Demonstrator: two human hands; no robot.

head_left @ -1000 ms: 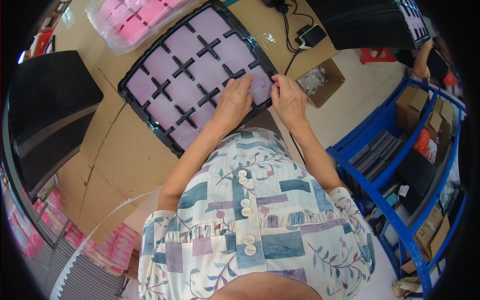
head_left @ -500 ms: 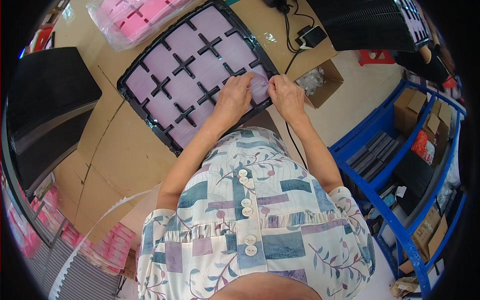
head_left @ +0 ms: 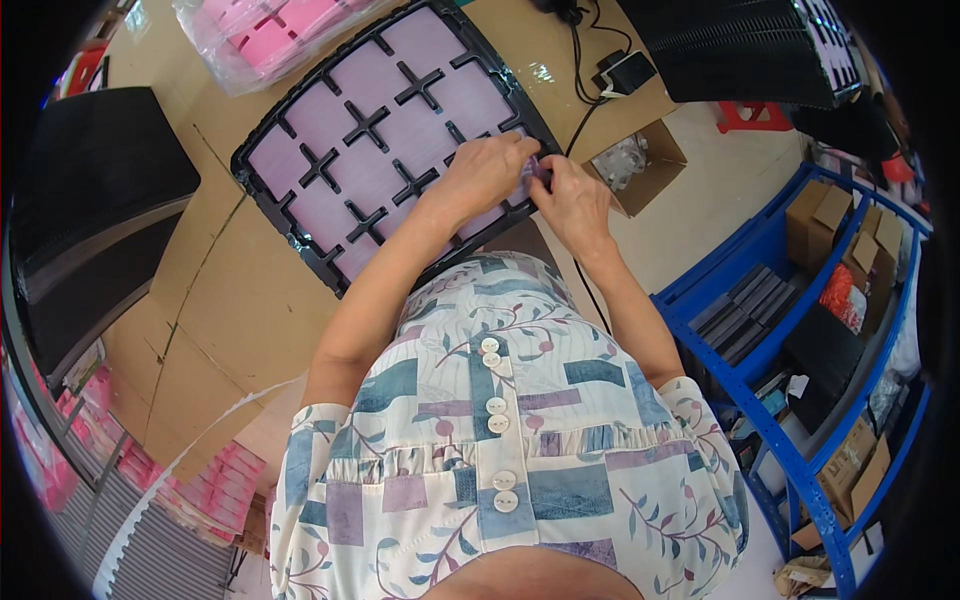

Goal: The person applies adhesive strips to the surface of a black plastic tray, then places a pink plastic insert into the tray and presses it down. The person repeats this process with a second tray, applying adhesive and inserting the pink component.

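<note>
A black plastic tray [head_left: 360,125] with cross-shaped ridges lies at an angle before me, its compartments lined with pale purple sheet. Over its near right corner my left hand [head_left: 487,175] is closed, the fingertips pinching a thin see-through purplish film [head_left: 527,182]. Just to the right, my right hand [head_left: 573,205] is closed too, with thumb and forefinger on the other side of that film at the tray's rim. Part of the film is hidden behind the fingers.
A clear bag of pink trays [head_left: 270,35] sits beyond the black tray. Black tray stacks stand left [head_left: 100,190] and upper right [head_left: 730,50]. Cables and a black adapter [head_left: 628,72] lie at the far right. Beside the table are a carton [head_left: 655,165] and blue shelving [head_left: 740,400].
My left hand has moved slightly up and right, toward the tray's edge. The film between the hands looks more bunched. My right hand has shifted slightly.
</note>
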